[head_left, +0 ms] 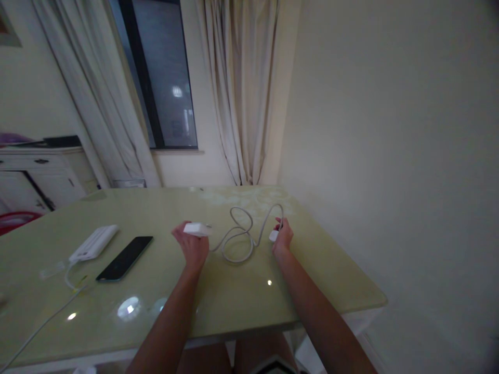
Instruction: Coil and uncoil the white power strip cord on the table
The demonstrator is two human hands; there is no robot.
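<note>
My left hand (192,245) is closed on a small white charger block (197,228), held just above the table. My right hand (283,236) pinches the white plug end (273,236) of a grey-white cable (237,240). The cable lies in loose loops on the table between my two hands and runs from the block to the plug. Both forearms reach forward over the near edge of the glossy yellow-green table (234,296).
A black phone (125,257) lies face up left of my left hand. Further left sits a white power strip (94,242) with its cord trailing toward the near left edge. A wall stands close on the right; curtains, a window and a white cabinet (42,174) are behind.
</note>
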